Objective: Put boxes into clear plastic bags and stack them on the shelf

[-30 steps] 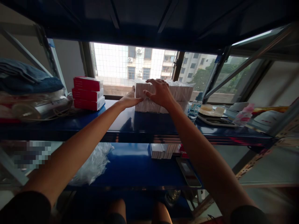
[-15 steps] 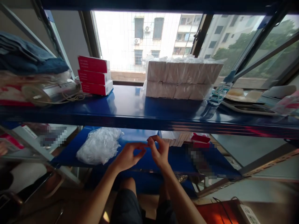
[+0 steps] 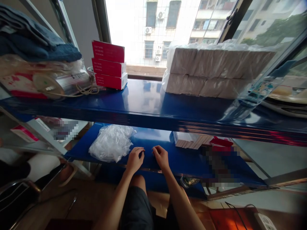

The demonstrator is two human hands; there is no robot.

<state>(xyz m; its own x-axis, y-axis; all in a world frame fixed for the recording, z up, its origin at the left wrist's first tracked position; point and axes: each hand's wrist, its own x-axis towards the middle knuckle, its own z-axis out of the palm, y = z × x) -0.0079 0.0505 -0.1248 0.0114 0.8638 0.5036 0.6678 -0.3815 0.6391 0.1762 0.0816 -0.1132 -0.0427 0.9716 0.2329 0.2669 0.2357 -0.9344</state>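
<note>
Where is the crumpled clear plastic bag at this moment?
The plastic bag lies on the lower blue shelf, just left of the left hand.

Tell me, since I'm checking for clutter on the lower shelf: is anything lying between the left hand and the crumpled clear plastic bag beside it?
Nothing visible does. The left hand rests curled at the front edge of the lower blue shelf, and the crumpled clear plastic bag lies just to its left with only bare shelf between. The right hand sits on the other side.

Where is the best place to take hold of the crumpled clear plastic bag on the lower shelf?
Probably pinch the loose right edge of the plastic bag from the right: it lies soft and crumpled on the lower shelf, and the left hand rests just beside it.
</note>
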